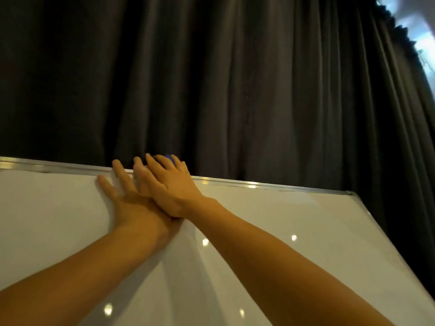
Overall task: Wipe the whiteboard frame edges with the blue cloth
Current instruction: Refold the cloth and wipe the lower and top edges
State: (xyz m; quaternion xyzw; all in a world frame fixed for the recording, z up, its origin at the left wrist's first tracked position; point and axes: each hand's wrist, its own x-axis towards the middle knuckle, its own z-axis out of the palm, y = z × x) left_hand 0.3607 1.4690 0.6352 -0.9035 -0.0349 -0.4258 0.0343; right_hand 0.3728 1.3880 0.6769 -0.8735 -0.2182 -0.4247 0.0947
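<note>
The whiteboard (270, 222) fills the lower part of the view, its glossy white face tilted away from the camera; the top frame edge (247, 184), a thin silver strip, has its long axis running left to right and sloping a little down to the right, where it meets the right frame edge (390, 245) at the upper right corner; that second strip runs on toward the lower right. The left hand (127, 203) lies flat on the board with fingers straight and spread, holding nothing, its fingertips reaching the top frame edge. The right hand (173, 187) crosses over the left hand and rests partly on it; its fingers are stretched nearly straight and laid over the top frame edge, pressing the blue cloth (170, 158) against it. Only a small patch of the blue cloth shows, just beyond the right fingertips on the far side of the frame; too little is visible to tell which way its long axis lies. A dark pleated curtain (211, 78) hangs behind the board; a bright window strip (421, 36) shows at the upper right.
</note>
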